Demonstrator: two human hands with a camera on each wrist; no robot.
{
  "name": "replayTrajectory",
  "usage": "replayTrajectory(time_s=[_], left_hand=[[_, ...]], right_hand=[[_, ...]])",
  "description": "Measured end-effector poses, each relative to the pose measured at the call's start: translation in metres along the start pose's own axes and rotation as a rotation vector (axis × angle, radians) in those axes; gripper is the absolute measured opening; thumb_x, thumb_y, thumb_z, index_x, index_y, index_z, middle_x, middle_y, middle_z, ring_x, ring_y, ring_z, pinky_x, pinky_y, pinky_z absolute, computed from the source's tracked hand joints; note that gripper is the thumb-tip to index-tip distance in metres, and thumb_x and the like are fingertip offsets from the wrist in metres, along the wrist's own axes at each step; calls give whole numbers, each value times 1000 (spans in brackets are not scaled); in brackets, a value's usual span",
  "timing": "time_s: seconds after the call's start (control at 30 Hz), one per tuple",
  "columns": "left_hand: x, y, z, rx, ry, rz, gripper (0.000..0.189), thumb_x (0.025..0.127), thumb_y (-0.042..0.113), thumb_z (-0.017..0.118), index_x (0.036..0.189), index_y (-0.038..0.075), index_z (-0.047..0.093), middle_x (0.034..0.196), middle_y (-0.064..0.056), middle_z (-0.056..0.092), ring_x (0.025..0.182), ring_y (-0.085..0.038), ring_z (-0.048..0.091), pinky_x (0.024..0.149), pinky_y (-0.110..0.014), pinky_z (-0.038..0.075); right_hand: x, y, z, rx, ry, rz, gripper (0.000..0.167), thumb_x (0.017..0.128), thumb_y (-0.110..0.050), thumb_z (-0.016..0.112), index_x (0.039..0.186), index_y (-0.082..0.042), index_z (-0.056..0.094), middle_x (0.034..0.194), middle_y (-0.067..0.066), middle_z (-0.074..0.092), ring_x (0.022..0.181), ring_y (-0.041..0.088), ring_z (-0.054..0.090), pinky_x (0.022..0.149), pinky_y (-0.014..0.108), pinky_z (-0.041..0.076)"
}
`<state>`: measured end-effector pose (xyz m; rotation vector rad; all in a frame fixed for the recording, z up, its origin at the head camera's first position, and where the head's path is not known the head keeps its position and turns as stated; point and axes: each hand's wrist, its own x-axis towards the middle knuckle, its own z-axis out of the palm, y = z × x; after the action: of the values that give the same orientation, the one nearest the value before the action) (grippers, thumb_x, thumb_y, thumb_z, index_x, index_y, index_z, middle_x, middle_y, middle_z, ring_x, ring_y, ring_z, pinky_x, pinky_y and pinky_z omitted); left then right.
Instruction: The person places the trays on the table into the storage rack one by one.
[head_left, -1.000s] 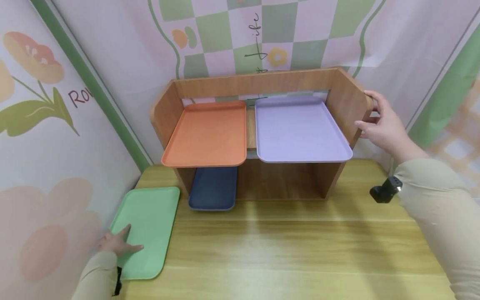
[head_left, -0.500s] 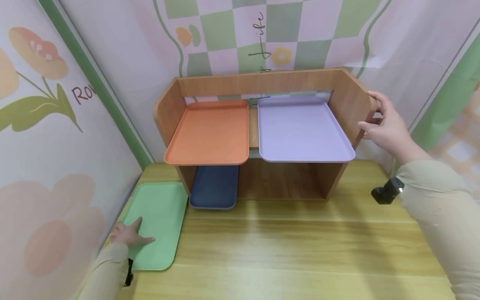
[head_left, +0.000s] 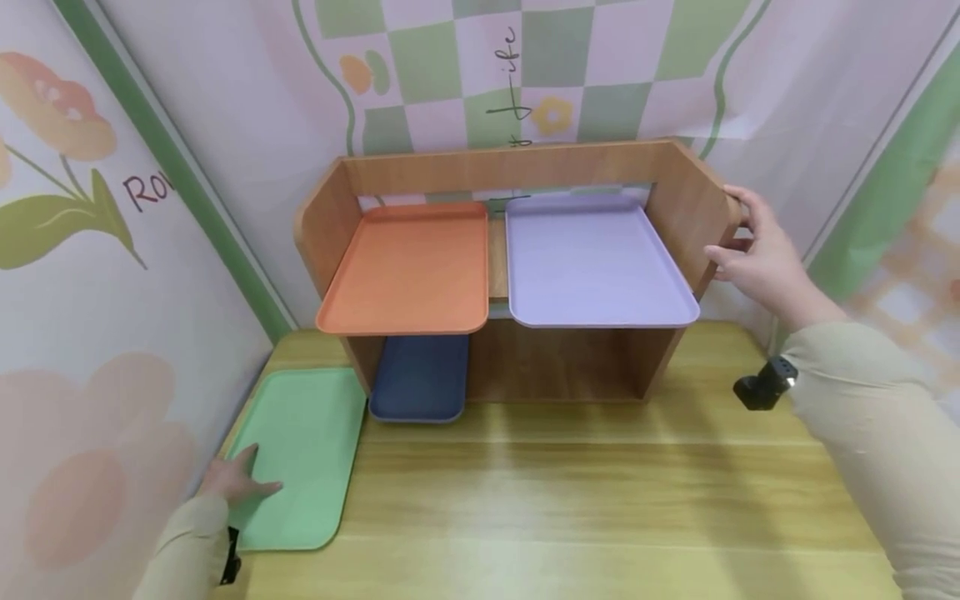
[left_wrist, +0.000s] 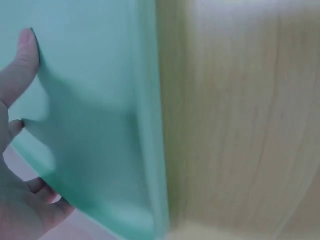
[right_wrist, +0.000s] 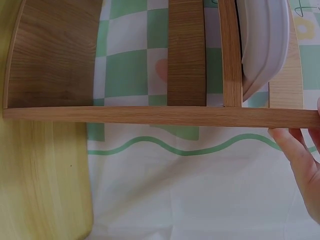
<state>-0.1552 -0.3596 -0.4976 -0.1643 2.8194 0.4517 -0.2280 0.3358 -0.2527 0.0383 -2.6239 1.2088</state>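
Observation:
My left hand [head_left: 231, 481] holds the left edge of a green tray [head_left: 311, 454] lying on the table. In the left wrist view its thumb reaches over the tray's inner face, with other fingers curled at the rim. The tray's far right corner meets the lower left side of a wooden desktop shelf [head_left: 510, 167]. High on the shelf's right side panel [right_wrist: 150, 115], my right hand [head_left: 765, 267] grips the front edge, thumb on the inner side. An orange tray [head_left: 412, 267] and a lilac tray [head_left: 600, 262] rest side by side on the upper level, their fronts overhanging.
A dark blue tray [head_left: 420, 379] sits in the lower left of the shelf and sticks out in front. The wooden table [head_left: 562, 483] extends forward. Printed cloth walls [head_left: 420, 67] stand close behind and at the left.
The green tray, with my left hand on it, has shifted right and up against the shelf's left side. My right hand keeps its grip on the side panel. The head view sways slightly.

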Motion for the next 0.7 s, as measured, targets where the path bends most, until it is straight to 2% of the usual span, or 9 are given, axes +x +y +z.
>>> replayTrajectory(time_s=[0.17,0.4,0.53,0.7], left_hand=[[1,-1,-4,5,7,10,114,61,60,79,139,-8,29,130,-46,34,110,-67,34,90,-70,36],[-3,-1,-20,-26,-16,27,114,64,52,81,140,-10,22,135,-44,29,114,-63,37,89,-66,40],[-4,-3,-30,-53,-29,72,112,67,45,81,139,-15,20,134,-46,27,115,-63,35,90,-65,40],[-6,-8,-36,-87,-16,174,94,71,27,81,131,-21,28,129,-49,31,114,-63,35,92,-65,39]], right_hand=[[1,-2,0,9,2,-6,75,94,-10,53,147,-46,14,140,24,30,114,43,44,59,16,52],[1,-1,1,7,4,-4,75,94,-10,53,148,-44,12,138,24,30,116,48,43,57,16,52],[1,0,1,6,4,1,76,94,-10,53,147,-45,12,140,24,30,117,49,42,57,15,51],[0,1,0,4,1,2,76,94,-10,53,147,-46,12,140,23,29,116,46,43,58,17,53]])
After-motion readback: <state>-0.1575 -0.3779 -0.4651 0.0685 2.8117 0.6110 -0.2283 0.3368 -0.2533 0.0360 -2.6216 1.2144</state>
